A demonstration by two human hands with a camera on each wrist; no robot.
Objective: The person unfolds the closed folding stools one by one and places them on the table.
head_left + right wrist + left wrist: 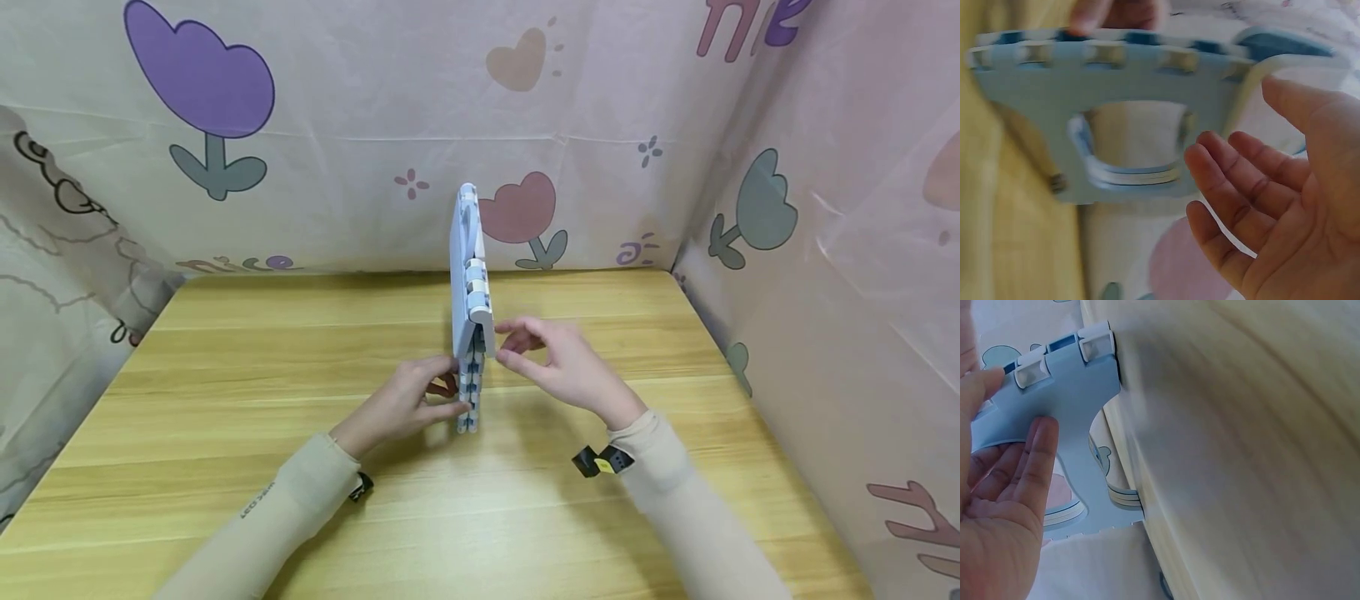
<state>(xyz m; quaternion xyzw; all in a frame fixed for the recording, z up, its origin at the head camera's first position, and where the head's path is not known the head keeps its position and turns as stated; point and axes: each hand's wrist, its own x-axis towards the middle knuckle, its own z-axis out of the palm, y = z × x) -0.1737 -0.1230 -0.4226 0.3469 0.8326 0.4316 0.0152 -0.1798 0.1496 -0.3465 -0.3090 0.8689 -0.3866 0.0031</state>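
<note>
A folding stool [476, 287] stands, partly folded, on the bench [225, 358]. Left hand [408, 396] at its left, fingers clamped on its edge; right hand [562, 362] just right, fingers apart. Apparently unfolding; next calls for parting its panels [457, 292].

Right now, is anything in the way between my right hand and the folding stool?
Nothing visible stands between your right hand and the folding stool: the fingers are right beside it, though whether they touch is unclear. Your left hand holds it from the left.
</note>
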